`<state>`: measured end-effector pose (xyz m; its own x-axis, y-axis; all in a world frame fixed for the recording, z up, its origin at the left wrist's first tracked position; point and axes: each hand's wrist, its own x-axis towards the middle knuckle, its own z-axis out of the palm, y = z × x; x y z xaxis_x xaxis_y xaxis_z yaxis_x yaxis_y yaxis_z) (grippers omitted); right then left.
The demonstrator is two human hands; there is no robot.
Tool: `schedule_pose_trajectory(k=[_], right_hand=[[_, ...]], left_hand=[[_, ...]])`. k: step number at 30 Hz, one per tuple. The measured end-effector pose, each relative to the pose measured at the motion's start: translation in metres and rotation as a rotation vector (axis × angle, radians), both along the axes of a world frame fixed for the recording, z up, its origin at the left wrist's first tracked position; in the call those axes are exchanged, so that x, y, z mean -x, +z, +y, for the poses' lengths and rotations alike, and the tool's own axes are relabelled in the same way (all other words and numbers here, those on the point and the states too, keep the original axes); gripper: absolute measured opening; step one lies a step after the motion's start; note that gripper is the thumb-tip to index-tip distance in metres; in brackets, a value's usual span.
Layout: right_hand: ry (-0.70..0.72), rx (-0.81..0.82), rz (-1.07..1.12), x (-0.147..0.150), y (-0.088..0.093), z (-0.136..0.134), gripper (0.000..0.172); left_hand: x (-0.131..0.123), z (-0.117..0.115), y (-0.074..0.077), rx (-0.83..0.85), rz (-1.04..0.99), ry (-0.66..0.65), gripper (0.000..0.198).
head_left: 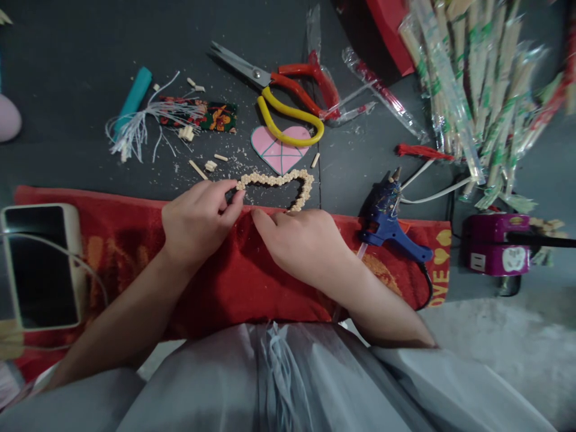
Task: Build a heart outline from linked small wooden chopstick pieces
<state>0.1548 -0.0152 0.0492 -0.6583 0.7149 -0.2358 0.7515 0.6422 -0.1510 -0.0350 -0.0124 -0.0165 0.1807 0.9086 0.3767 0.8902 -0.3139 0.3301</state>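
A strip of small pale wooden pieces (274, 179), bent like part of a heart outline, lies at the near edge of the dark table. My left hand (198, 213) pinches its left end between thumb and index finger. At the strip's lower right end, my right hand (303, 240) is closed, its thumb pointing left; most of its fingertips are hidden beneath the hand. Just beyond the strip, a pink paper heart (279, 157) with dark lines lies partly under scissors (270, 90) with one red and one yellow handle.
A blue glue gun (387, 219) rests on the red cloth (216, 288) at right, its cord trailing. A phone (40, 267) lies at left. Bundled wrapped sticks (477, 90), a purple box (497, 243), white threads (144, 123) and a teal tube (135, 96) surround the work.
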Motion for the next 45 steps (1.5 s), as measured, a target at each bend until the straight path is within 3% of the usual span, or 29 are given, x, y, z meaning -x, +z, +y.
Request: schedule_pose_trajectory(k=[4, 9, 13, 37, 45], right_hand=[[0.005, 0.004, 0.001, 0.0000, 0.0007, -0.0003, 0.032], [0.015, 0.016, 0.003, 0.0003, 0.0004, -0.0002, 0.030], [0.014, 0.015, 0.005, 0.0005, 0.0003, 0.0001, 0.030], [0.039, 0.025, -0.016, 0.0004, 0.0006, -0.0019, 0.029], [0.030, 0.018, -0.007, -0.0011, 0.0005, -0.0026, 0.030]], left_hand=[[-0.0001, 0.0003, -0.0001, -0.058, 0.023, -0.018, 0.015], [-0.0012, 0.0010, 0.0008, 0.018, -0.052, 0.000, 0.015], [-0.0008, 0.0011, -0.0003, -0.029, -0.007, 0.001, 0.017], [-0.0006, 0.0002, 0.0023, 0.053, 0.028, 0.019, 0.019], [-0.0013, 0.0008, 0.0012, -0.090, 0.050, -0.036, 0.015]])
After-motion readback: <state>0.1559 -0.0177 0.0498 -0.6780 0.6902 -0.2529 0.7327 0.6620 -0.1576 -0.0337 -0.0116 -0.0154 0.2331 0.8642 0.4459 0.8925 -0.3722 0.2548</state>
